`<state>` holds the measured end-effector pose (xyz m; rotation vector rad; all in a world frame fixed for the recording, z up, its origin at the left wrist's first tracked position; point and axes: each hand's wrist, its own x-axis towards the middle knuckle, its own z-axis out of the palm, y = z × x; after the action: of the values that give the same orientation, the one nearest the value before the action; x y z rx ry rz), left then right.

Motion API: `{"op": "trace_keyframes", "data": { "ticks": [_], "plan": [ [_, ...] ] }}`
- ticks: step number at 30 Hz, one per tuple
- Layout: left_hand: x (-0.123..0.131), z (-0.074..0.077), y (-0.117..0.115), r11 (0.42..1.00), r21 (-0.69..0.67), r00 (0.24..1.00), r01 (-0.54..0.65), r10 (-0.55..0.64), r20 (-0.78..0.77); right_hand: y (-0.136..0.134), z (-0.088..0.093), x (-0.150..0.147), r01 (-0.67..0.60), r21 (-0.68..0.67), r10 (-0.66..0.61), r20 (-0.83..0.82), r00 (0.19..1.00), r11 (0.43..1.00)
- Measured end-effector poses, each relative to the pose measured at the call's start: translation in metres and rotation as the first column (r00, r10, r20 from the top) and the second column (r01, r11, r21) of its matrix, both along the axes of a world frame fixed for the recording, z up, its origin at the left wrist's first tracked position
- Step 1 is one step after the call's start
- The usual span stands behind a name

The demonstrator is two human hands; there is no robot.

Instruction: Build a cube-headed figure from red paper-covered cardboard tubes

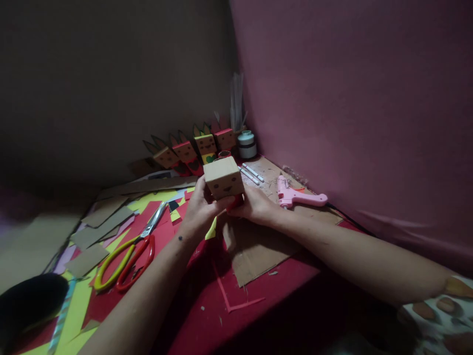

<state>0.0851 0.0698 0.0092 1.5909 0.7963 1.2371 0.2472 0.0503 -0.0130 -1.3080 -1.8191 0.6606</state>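
A cardboard cube (223,177) with a small drawn face sits between both hands, above a red piece (236,201) under it. My left hand (199,204) wraps its fingers round the cube's left and lower side. My right hand (256,203) holds the cube's right lower side, fingers curled against the red piece. Both hands hover over a brown cardboard sheet (251,246) on the red surface.
A pink glue gun (297,196) lies right of my hands, with white glue sticks (252,172) behind. Several finished box figures (192,148) stand by the wall near a small jar (246,144). Scissors (129,254), cardboard strips and coloured paper cover the left.
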Motion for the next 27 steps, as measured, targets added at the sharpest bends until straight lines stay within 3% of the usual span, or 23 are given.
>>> {"op": "trace_keyframes", "data": {
  "ticks": [12, 21, 27],
  "plan": [
    [0.000, 0.000, 0.003, 0.999, -0.038, 1.000, 0.008, -0.008, -0.012, 0.000, -0.001, 0.001, -0.016, 0.017, 0.016, -0.032, 0.999, 1.000],
    [-0.001, 0.005, -0.001, 0.998, -0.026, 0.995, 0.059, -0.061, -0.073, 0.000, 0.003, 0.005, -0.161, 0.085, 0.175, -0.188, 0.966, 0.983],
    [-0.010, 0.014, 0.000, 0.996, -0.005, 0.993, 0.084, -0.084, -0.077, -0.005, 0.009, 0.004, -0.130, 0.072, 0.142, -0.203, 0.969, 0.989]
  ]
}}
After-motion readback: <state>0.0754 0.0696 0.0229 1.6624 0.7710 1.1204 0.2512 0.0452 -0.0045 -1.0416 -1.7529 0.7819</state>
